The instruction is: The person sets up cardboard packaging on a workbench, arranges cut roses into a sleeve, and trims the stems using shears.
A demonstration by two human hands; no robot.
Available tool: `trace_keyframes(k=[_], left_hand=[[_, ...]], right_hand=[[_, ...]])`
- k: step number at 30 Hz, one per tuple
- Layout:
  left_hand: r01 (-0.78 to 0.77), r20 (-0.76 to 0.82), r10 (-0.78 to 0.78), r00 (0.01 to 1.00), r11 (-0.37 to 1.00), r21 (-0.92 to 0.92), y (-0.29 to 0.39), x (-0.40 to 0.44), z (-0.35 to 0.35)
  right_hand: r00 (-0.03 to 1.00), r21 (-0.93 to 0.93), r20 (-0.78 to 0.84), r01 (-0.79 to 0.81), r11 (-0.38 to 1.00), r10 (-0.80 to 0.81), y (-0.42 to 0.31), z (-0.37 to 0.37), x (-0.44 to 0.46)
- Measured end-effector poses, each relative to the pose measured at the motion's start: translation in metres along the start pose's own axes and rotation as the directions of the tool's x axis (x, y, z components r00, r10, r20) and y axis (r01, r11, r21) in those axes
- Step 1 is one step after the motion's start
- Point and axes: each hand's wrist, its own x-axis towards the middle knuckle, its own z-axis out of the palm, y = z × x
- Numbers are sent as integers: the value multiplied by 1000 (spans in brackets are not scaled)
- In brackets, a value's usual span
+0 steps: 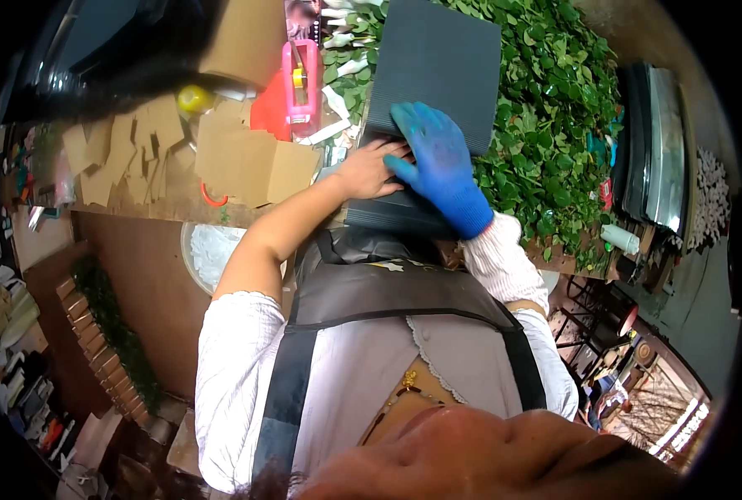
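Note:
A black ribbed sheet (438,71) lies on the table in front of my body, with a second ribbed part (396,213) nearer my apron. My bare left hand (373,171) rests on the near part, its fingers stretched toward the glove and their tips partly hidden. In a blue-green knit glove, my right hand (438,150) lies flat across the ribbed surface, with the fingers extended over the near end of the far sheet. Its thumb reaches over toward the left fingers. Neither hand grips anything that I can see.
Green leafy stems (546,125) are heaped right of the sheet. White-wrapped bundles (338,100), a pink tape dispenser (300,83) and cardboard pieces (229,158) lie to the left. Dark and silvery stacked sheets (659,150) stand far right. A tub (189,254) sits below the table edge.

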Motion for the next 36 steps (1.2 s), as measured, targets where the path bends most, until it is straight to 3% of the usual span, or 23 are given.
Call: trace_keyframes(k=[1,3,6,9,10,11,12,14,15,16,19,22,25,26,29,31,33,34,36], left_hand=[[-30,-35,30,999,999,18,-2,-1,7],[-32,-150,38,988,999,39,0,-4,6],[-61,-241,72,968,997,54,-5,-3,15],[44,87,-39,995,997,-65,0,-4,-1],[49,-46,-51,998,998,-24,7,-5,-14],[-45,-238,33,971,998,-44,-12,-4,49],[-18,-270,-6,963,996,-85,-11,0,47],[46,-269,-91,959,984,-169,-5,-3,35],[58,-268,-111,957,978,-199,-5,-4,36],[69,-272,-128,954,974,-215,-5,-9,37],[88,-282,-166,945,959,-268,-2,-16,39],[94,-304,-191,933,948,-305,-5,-17,41],[107,-316,-220,923,935,-337,-7,-14,44],[105,-315,-218,924,935,-339,-7,-13,44],[104,-310,-220,925,931,-351,-9,-12,45],[102,-303,-218,927,928,-357,-12,-14,47],[89,-294,-207,933,925,-369,-16,-12,53],[74,-289,-189,939,927,-367,-17,-10,55],[-8,-260,-68,963,960,-281,-4,-4,6]], right_hand=[[974,-35,201,-96,995,102,5,15,3],[777,-162,553,-253,954,300,10,46,7],[608,-153,729,-303,941,314,15,35,29],[916,-19,397,-43,999,47,-7,27,30],[953,191,298,-11,982,-47,-20,33,39],[951,200,294,38,979,-97,-41,39,47],[963,318,171,147,936,-209,-66,41,56],[857,467,162,369,803,-488,-96,87,69],[794,396,273,422,816,-543,-118,99,79],[769,341,148,550,762,-622,-128,136,76],[672,237,55,710,664,-738,-160,188,93],[646,248,173,702,667,-744,-157,222,101],[550,286,265,740,609,-792,-143,194,119],[618,288,99,733,617,-780,-134,181,118],[752,370,256,504,780,-607,-106,110,98],[892,489,88,350,799,-444,-83,60,70],[973,562,155,58,825,-173,-54,43,19],[946,522,318,-129,843,-53,-38,39,-6],[776,370,601,-480,796,189,-11,33,-52]])
